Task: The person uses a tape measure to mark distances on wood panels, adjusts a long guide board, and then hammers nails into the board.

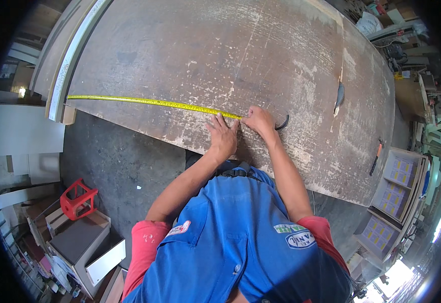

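Observation:
A yellow tape measure (155,102) is stretched over the worn brown tabletop (180,55), from the white-edged strip at the left to my hands. My left hand (223,139) rests on the board with its fingers spread, the fingertips touching the tape's near edge. At the tape's right end, my right hand (261,122) is closed with bent fingers around it. No tape case shows; the hand may cover it. Beside my right wrist lies a curved black piece (282,122), perhaps a strap.
A white-edged strip (74,55) stands along the table's left side. A hammer (376,157) and a dark slim object (340,94) lie on the right. A red stool (79,198) and board cabinets (81,240) stand lower left; shelves (395,187) stand at the right.

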Tool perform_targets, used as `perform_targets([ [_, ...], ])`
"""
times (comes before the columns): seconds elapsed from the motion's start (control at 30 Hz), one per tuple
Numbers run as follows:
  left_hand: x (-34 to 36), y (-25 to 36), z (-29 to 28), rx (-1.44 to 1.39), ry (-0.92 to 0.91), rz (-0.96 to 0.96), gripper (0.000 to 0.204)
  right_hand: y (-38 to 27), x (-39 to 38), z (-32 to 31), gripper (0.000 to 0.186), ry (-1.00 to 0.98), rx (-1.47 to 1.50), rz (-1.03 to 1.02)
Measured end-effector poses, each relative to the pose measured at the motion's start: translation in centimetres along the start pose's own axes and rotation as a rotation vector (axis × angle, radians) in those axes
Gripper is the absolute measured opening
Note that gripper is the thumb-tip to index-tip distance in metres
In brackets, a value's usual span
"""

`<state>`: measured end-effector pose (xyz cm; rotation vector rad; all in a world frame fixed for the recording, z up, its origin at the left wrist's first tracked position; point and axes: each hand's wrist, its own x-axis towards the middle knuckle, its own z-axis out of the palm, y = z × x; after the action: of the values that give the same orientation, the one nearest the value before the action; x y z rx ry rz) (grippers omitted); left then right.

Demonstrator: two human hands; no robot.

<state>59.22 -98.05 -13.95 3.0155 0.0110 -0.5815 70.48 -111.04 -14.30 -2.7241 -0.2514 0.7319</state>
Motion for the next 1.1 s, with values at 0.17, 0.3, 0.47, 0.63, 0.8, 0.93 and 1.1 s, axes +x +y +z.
perform_targets([
  [0.17, 0.0, 0.0, -0.1, 0.012, -0.031, 0.004, 0.070, -0.2, -0.2, -0.3, 0.040, -0.001, 0.002, 0.004],
  [0.3, 0.0, 0.0, -0.2, 0.028, -0.049, 0.010, 0.071, -0.4, -0.2, -0.5, 0.041, -0.020, -0.015, 0.006],
  [0.47, -0.2, -0.2, -0.2, 0.020, -0.025, 0.027, 0.068, -0.6, 0.0, -0.5, 0.041, -0.041, -0.033, 0.022],
  [0.63, -0.4, -0.5, 1.0, -0.028, 0.082, 0.025, 0.065, -0.6, 0.2, -0.4, 0.041, -0.045, -0.029, 0.031],
  [0.8, -0.2, -0.4, 0.7, -0.006, 0.051, -0.018, 0.067, -0.5, 0.2, -0.3, 0.041, -0.032, -0.030, 0.036],
  [0.93, -0.2, -0.6, 0.2, -0.027, 0.041, -0.019, 0.064, -0.9, -0.1, -0.7, 0.039, -0.044, -0.034, 0.037],
  [1.1, -0.3, -0.6, -0.1, -0.034, 0.038, -0.013, 0.064, -0.7, 0.0, -0.6, 0.038, -0.043, -0.028, 0.035],
])
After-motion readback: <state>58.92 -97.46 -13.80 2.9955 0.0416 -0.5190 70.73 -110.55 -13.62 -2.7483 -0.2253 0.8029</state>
